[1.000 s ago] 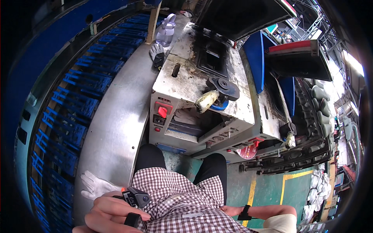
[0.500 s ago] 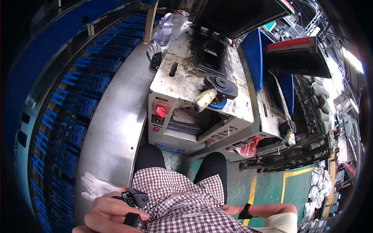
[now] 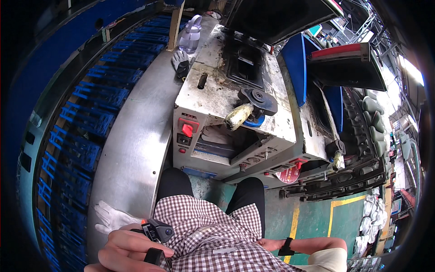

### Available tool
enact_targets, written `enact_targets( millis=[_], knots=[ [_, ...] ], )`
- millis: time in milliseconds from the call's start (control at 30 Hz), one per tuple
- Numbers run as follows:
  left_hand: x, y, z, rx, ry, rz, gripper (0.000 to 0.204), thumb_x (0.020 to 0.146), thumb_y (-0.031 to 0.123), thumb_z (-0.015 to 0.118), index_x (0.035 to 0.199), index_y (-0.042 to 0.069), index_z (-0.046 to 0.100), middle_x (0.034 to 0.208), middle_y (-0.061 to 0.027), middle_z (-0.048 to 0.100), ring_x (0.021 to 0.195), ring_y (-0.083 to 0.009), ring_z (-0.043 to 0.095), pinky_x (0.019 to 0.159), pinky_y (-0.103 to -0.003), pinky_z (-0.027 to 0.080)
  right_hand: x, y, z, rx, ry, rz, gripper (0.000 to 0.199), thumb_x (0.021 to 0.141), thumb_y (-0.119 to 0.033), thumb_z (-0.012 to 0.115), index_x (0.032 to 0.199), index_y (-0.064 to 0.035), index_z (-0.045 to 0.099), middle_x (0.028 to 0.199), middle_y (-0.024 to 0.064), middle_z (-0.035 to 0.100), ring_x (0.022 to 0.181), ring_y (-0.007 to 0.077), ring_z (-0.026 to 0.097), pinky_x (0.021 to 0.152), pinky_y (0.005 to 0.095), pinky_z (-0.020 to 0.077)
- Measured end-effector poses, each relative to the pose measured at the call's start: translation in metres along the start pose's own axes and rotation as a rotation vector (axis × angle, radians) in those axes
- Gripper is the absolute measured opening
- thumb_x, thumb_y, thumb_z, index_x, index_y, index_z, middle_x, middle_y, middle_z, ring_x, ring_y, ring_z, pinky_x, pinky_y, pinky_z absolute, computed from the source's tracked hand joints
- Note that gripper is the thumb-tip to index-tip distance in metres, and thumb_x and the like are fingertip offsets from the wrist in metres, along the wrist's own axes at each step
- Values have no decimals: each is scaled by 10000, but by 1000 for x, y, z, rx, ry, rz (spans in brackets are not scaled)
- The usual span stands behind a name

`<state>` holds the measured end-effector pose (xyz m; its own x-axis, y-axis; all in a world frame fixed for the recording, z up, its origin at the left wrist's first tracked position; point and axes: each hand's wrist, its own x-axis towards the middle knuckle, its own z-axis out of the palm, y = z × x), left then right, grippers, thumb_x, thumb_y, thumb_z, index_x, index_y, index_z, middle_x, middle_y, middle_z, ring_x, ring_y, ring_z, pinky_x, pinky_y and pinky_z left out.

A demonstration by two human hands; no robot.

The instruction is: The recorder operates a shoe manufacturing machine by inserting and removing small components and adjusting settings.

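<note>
My left hand (image 3: 129,253) is at the lower left in front of my checked apron (image 3: 204,231). Its fingers are bent and closed round a small black device (image 3: 159,230) with a lens and an orange edge. Another black piece (image 3: 154,256) shows by the fingertips. Just beyond this hand, a white work glove (image 3: 108,217) lies on the metal ledge (image 3: 131,136). My right hand (image 3: 269,245) rests against the apron at my waist, below a black wristband (image 3: 286,247); its fingers are mostly hidden.
Ahead stands a stained white machine (image 3: 204,99) with a red switch (image 3: 186,129) and a tape-wrapped handle (image 3: 239,116). A clear bottle (image 3: 190,35) and a grey-black glove (image 3: 181,64) are by its left side. Blue slatted racks (image 3: 86,154) run along the left. A second machine (image 3: 312,140) stands right.
Both hands stay where they were. A small pale patch now shows at the far left, beside the blue slatted racks.
</note>
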<state>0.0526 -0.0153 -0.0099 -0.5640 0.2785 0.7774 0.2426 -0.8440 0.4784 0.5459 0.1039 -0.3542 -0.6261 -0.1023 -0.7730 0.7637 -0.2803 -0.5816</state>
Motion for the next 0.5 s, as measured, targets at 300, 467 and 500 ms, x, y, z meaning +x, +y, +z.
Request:
enact_targets(
  millis=[300, 467, 500],
  knots=[
    [-5, 2, -6, -10, -17, -27, 242, 865, 187, 618, 1016, 114, 443, 908, -183, 511, 737, -316, 576, 684, -447, 562, -1, -1, 1, 27, -13, 10, 210, 965, -253, 481, 892, -60, 444, 613, 18, 517, 536, 150, 613, 551, 288, 513],
    [-4, 2, -7, -2, -35, -22, 249, 865, 186, 620, 1026, 115, 443, 923, -195, 516, 738, -328, 578, 692, -448, 561, -2, -3, 1, 35, -11, 8, 192, 957, -235, 479, 909, -52, 451, 616, 15, 507, 538, 154, 614, 553, 287, 512],
    [-3, 3, -7, 1, -43, -30, 250, 865, 184, 620, 1026, 115, 442, 922, -193, 516, 738, -327, 577, 693, -447, 561, -2, -3, 1, 42, -9, 3, 186, 955, -228, 478, 913, -49, 453, 617, 16, 504, 539, 156, 615, 554, 286, 513]
  ],
)
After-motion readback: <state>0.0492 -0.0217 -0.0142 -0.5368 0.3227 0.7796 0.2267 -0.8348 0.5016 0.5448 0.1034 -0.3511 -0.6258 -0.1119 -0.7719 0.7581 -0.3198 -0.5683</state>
